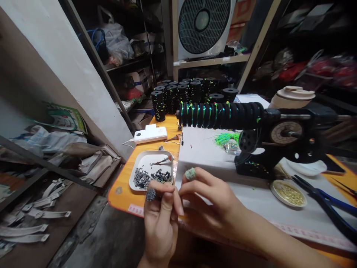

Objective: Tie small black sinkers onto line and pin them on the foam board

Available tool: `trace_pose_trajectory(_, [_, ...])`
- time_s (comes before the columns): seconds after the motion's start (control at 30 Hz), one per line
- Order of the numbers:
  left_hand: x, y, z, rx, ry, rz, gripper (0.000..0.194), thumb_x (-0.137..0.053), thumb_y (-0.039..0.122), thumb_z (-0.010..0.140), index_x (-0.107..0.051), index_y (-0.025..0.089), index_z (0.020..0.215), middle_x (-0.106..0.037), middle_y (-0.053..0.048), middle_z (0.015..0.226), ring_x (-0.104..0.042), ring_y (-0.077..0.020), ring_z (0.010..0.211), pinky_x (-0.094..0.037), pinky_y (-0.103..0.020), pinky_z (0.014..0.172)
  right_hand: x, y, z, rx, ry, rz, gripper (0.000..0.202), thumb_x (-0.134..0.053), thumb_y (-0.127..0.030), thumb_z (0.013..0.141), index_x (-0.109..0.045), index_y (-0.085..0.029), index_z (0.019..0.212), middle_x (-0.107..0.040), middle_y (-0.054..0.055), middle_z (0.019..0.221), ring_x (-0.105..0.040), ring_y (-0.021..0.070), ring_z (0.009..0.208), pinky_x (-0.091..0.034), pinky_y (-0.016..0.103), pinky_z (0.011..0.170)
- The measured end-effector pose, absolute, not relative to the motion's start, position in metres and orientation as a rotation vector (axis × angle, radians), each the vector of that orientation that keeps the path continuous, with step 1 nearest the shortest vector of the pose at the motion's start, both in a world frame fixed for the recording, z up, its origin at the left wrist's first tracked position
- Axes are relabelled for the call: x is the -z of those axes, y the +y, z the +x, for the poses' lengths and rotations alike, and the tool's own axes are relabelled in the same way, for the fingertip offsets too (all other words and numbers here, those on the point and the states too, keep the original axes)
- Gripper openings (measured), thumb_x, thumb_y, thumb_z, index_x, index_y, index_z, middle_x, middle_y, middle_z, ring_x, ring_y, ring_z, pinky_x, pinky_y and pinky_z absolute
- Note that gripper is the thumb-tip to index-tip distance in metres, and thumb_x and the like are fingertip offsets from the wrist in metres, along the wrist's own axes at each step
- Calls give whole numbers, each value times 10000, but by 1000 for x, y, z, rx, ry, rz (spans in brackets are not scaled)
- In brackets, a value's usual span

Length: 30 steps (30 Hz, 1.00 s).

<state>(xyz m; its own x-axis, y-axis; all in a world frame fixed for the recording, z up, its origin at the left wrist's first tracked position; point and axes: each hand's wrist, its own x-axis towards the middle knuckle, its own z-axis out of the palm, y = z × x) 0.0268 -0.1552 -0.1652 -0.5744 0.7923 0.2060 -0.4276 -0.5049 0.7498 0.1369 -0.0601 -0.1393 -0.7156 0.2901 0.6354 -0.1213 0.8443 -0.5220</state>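
My left hand [161, 217] is closed in a pinch at the table's front edge, with a dark grey wrap [151, 194] on one finger. Its fingertips meet those of my right hand [216, 195], which is also closed and wears a pale green wrap [190, 174]. Whatever lies between the fingers is too small or hidden to make out. Just behind my left hand is a white tray [133, 163] holding small grey and black pieces and a thin tool. Beyond my right hand, a black ridged roll [220, 114] wound with green and blue strands sits on a black machine [279, 149].
Several black spools [182, 91] stand at the back. A white power strip [150, 134] lies left, near green strands [227, 139]. On the right are a dish of small gold pieces [288, 194], blue-handled pliers [326, 201] and a lidded cup [292, 97]. A fan [205, 26] stands behind.
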Motion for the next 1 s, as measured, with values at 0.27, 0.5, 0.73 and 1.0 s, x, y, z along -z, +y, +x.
trace_pose_trajectory(0.27, [169,-171,13,-2139,1046,633,90,-619,284,916,-642,224,854,-459,55,548,-414,-68,504,-376,-137,497,128,-52,141,-523,-2144,-172,231,-503,17,904,-597,-154,1027,-608,90,1038,-611,156,975,-507,251,832])
trace_pose_trajectory(0.5, [175,-165,17,-2074,1458,1072,288,-722,197,832,-715,309,1098,-605,-33,1135,-590,-102,803,-496,-204,786,134,-67,134,-876,-2137,-203,171,-507,-53,933,-614,-166,1005,-591,63,960,-599,149,909,-496,263,785])
trace_pose_trajectory(0.73, [175,-158,20,-2110,862,718,75,-676,312,877,-718,256,850,-542,47,550,-444,-51,501,-416,-127,546,136,-62,133,-678,-2289,-25,67,-539,-137,940,-603,-154,952,-611,88,937,-592,175,847,-525,282,714])
trace_pose_trajectory(1.0, [165,-165,20,-2119,779,505,98,-732,304,835,-710,212,858,-504,51,525,-419,-36,483,-383,-112,496,129,-48,145,-610,-2157,-123,297,-428,20,922,-553,-167,1115,-612,111,1114,-598,166,1068,-511,289,894])
